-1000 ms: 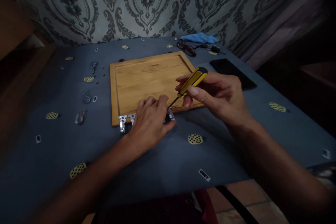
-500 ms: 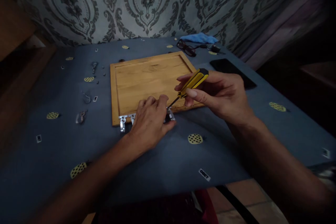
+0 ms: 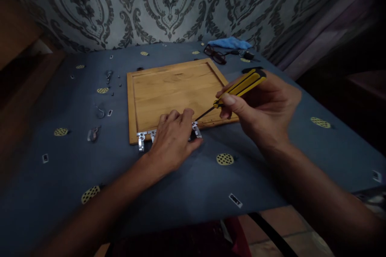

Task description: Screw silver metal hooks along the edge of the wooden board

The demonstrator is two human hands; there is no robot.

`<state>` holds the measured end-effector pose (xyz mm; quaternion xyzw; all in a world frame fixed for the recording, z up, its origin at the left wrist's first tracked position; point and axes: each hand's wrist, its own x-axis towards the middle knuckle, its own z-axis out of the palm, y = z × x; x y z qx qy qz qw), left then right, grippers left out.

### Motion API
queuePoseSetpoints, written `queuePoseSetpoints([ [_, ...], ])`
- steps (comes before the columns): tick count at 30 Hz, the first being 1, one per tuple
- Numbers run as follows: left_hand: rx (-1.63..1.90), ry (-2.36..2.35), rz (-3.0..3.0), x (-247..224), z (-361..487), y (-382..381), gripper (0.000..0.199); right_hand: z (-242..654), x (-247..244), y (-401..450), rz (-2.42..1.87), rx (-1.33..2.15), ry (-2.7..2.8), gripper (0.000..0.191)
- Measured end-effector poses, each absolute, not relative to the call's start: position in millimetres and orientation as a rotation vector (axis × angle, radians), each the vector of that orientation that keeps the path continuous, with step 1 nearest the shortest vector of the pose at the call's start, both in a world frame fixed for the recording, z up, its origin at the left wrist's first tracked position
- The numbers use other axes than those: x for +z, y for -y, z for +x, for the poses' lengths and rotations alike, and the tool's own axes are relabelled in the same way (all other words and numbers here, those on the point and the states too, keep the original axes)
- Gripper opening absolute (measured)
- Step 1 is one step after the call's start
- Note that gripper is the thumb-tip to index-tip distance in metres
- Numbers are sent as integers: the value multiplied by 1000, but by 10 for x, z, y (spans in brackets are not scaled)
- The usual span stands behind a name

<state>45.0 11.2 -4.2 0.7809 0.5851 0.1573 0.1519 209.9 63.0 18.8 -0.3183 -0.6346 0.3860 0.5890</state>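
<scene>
A framed wooden panel point(image 3: 175, 88) lies flat on the table. Along its near edge sits a silvery metal strip point(image 3: 141, 141) with curved arms, its middle hidden by my left hand point(image 3: 173, 140). That hand is closed over the strip and the panel's edge, fingers on top and thumb at the front. My right hand point(image 3: 262, 106) grips a yellow and black screwdriver point(image 3: 241, 88) between thumb and fingers. The screwdriver is tilted, its tip at the right end of the strip, beside my left fingers. Whether the tip touches a screw is too small to tell.
Left of the panel lie a curved metal hook point(image 3: 99, 111), another metal piece point(image 3: 94, 133) and several small metal parts point(image 3: 109, 76). Beyond the panel are glasses point(image 3: 214, 54) and a blue cloth point(image 3: 230, 43). A patterned wall point(image 3: 169, 4) borders the table point(image 3: 187, 192).
My right hand has shifted right and slightly away with the screwdriver, which leans lower and shows more of its shaft. My left hand stays in place.
</scene>
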Motion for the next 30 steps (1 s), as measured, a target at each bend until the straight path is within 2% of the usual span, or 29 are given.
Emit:
queuePoseSetpoints([
  [9, 458, -1677, 2262, -55, 455, -110, 39, 2098, 152, -654, -781, 996, 1541, 28],
  [30, 430, -1687, 2238, -33, 461, -117, 39, 2207, 205, -709, -770, 1127, 1693, 20],
])
